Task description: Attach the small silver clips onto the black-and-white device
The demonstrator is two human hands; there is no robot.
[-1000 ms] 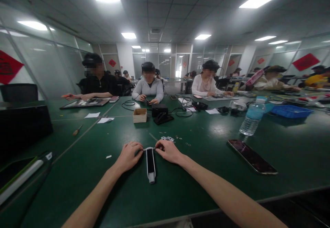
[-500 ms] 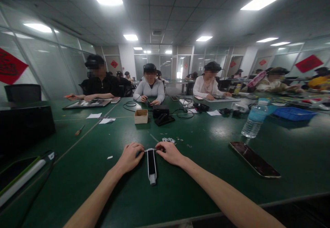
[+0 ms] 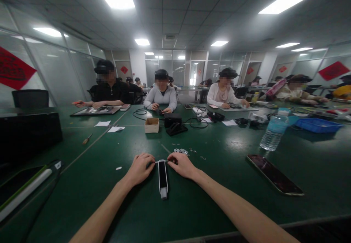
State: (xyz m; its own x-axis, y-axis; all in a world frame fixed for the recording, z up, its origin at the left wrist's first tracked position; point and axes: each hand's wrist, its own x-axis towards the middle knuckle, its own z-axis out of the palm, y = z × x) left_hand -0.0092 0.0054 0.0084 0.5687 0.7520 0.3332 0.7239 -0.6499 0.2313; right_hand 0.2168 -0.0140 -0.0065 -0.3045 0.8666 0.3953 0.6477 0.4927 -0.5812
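Note:
A narrow, long piece with a white frame and a black inner face (image 3: 162, 177) lies on the green table in front of me, its grey-white block end toward me. Thin rod-like pieces stick out sideways from its far end. On the left one, my left hand (image 3: 141, 166) is closed, with something dark partly showing under the fingers. My right hand (image 3: 181, 164) pinches the right one between thumb and forefinger. Just beyond the right hand lie several small flat metal plates (image 3: 181, 150) and a few small rings (image 3: 203, 158).
To the right are a phone (image 3: 274, 174), a water bottle (image 3: 274, 131) and a blue tray (image 3: 319, 125). An open cardboard box (image 3: 151, 126) and a black device (image 3: 173, 120) stand ahead. A brush (image 3: 87, 139) lies left. Several people sit across the table.
The whole view shifts slightly right and down as my head moves. Both hands keep their hold beside the long piece, with no clear change.

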